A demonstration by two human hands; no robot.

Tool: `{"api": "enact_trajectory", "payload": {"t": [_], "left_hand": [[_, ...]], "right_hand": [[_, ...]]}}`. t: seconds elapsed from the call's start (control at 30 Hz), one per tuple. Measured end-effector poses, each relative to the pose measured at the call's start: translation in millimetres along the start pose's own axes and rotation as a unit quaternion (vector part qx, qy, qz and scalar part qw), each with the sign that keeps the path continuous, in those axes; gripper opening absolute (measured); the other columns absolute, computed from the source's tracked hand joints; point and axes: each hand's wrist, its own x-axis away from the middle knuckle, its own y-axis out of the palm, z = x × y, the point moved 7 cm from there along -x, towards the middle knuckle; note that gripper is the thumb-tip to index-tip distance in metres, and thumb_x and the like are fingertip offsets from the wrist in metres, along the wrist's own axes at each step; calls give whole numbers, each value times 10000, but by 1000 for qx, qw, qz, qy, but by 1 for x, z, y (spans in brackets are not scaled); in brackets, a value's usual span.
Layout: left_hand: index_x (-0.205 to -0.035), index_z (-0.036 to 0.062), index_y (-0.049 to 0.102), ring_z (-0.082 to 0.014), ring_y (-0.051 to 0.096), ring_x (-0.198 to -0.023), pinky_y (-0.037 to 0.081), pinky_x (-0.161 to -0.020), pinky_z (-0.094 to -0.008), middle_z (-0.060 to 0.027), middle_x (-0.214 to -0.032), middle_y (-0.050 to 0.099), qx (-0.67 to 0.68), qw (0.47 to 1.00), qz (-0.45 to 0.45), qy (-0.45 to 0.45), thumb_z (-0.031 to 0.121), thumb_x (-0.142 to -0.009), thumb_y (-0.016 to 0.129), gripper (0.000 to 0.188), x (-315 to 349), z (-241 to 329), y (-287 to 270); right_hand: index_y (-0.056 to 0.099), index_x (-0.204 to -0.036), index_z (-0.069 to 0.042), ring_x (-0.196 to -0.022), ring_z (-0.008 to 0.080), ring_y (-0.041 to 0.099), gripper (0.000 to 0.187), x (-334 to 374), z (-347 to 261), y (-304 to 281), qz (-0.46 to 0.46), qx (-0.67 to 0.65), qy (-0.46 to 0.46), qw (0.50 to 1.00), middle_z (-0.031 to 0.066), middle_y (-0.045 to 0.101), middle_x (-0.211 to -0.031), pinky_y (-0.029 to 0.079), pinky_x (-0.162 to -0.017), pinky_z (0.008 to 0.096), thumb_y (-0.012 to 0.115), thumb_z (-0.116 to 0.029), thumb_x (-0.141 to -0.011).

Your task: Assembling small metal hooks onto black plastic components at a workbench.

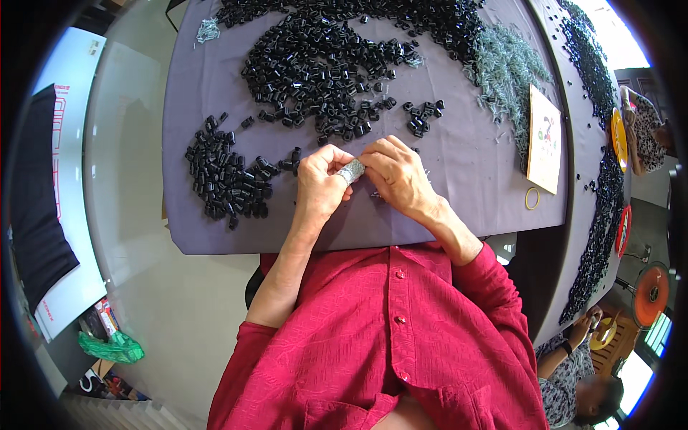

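My left hand (321, 180) and my right hand (401, 178) meet over the table near its front edge, fingertips pinched close together. A silvery-white sleeve or wrapping (350, 171) shows between them, apparently around a left finger. Whatever small piece the fingertips hold is hidden. Just left of my left hand lies a heap of small black cylindrical pieces (229, 175). Beyond both hands spreads a larger heap of the same black pieces (308, 68), with a small cluster (423, 118) past my right hand. A few tiny clear bits (375, 194) lie beneath my right hand.
The grey-covered table (473, 172) also bears a pile of clear thin pins (505, 68), a flat printed board (545, 140) and a yellow ring (532, 198). A second table (573, 215) with black pieces stands right. Two other people (573, 383) sit there, near an orange fan (652, 294).
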Motion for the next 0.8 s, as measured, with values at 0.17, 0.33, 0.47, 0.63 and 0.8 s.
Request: {"api": "enact_trajectory", "payload": {"t": [0.17,0.33,0.47,0.63,0.8], "left_hand": [[-861,8,655,-57,575,-520,479,-430,-208,-60,-733,676,-3,1000,-2,12,-56,-850,586,95,1,-1,0],[-853,2,647,-65,597,-543,498,-453,-215,-60,-728,671,-21,1000,3,0,-54,-861,578,89,4,2,2],[-898,-1,658,-68,604,-559,509,-478,-213,-55,-731,672,-40,999,-5,4,-30,-875,593,75,3,5,4],[-901,0,680,-182,650,-606,500,-559,-334,-125,-742,672,-215,943,59,245,1,-852,651,57,21,31,12],[-846,15,622,-347,649,-697,508,-613,-413,-167,-794,640,-330,887,99,307,-25,-774,658,90,38,38,19]], "right_hand": [[641,-876,-18,-777,283,556,223,0,0,5,-25,6,12,1000,84,601,-872,489,-697,375,666,40,-662],[618,-824,-26,-773,276,532,169,0,1,14,-53,52,11,997,81,572,-849,475,-704,366,652,14,-663],[611,-796,-42,-783,275,521,135,-3,2,10,-41,60,14,997,76,554,-848,462,-726,368,655,-12,-672],[609,-792,-52,-809,282,513,123,0,-3,1,-37,85,20,996,81,542,-871,448,-760,377,670,-35,-687],[608,-809,-57,-850,294,504,120,4,-7,-18,-6,59,27,998,95,536,-905,439,-771,390,676,-50,-710]]}}
